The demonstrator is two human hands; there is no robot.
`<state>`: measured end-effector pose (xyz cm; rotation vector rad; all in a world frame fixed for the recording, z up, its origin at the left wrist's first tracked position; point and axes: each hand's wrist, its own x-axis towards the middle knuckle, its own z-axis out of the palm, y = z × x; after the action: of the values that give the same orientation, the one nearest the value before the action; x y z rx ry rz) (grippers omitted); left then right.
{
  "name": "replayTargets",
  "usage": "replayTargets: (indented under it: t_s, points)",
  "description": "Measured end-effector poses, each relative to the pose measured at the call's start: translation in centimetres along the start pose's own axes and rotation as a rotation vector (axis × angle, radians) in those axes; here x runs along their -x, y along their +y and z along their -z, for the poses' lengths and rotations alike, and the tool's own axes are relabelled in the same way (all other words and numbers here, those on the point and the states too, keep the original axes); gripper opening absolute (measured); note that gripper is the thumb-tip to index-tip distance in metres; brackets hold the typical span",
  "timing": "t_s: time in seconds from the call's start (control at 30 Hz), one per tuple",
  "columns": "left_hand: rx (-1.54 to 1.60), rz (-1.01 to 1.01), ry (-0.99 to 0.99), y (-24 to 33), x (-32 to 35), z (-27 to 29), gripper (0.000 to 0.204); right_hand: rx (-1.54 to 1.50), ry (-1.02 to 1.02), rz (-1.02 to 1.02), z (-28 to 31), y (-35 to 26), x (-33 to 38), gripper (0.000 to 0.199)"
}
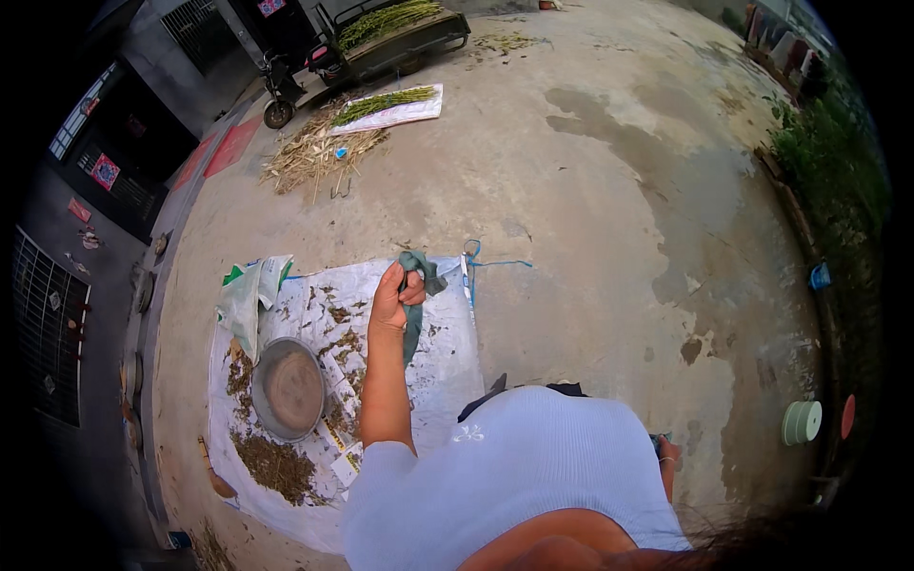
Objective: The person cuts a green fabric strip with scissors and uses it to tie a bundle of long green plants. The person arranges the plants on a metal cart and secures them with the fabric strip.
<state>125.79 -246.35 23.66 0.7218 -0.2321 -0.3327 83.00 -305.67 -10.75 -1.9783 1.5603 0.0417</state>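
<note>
The left hand [395, 297] is stretched out in front of the person, near the middle of the picture. The arm is bare and runs up from a light blue sleeve. The fingers are curled shut around a dark green cloth [416, 295]. The top of the cloth bunches out past the thumb, and a long end hangs down beside the wrist. The cloth is up in the air above a big white sheet [438, 371] spread on the concrete ground.

The right hand [666, 457] is at the lower right, low by the person's side. Most of it is hidden behind the light blue shirt, so you cannot tell if it is open or closed, or if it holds anything.

On the sheet, in the lower left, sits one round metal bowl [288, 387]. Brown dry plant bits lie in little heaps around it. One folded white and green bag [246, 295] lies at the sheet's upper left corner. One thin blue string [486, 264] curls off its top right corner.

At the top left there is one pile of dry stalks [319, 152] and one white mat with green stalks [390, 105] on it. Behind them stands one small cart [381, 38], partly cut off by the dark edge. At the far right edge lies one pale green roll [802, 421]; it is too small to make out well.
</note>
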Motion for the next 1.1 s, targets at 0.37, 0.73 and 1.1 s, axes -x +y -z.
replayTargets:
  t_s: [0.37, 0.73, 1.1]
  points:
    - [-0.035, -0.078, 0.072, -0.5, -22.1, 1.5, 0.027, -0.219, -0.117, 0.406, -7.2, -40.6, -23.3, 0.035]
    - [0.152, -0.19, 0.104, 2.2, -49.7, 12.4, 0.029, -0.095, 0.109, 0.272, -16.8, -69.2, -39.4, 0.052]
    - [-0.179, -0.069, 0.268, 7.3, -73.7, 21.5, 0.028, -0.421, -0.329, 0.16, -37.3, -103.5, -46.1, 0.042]
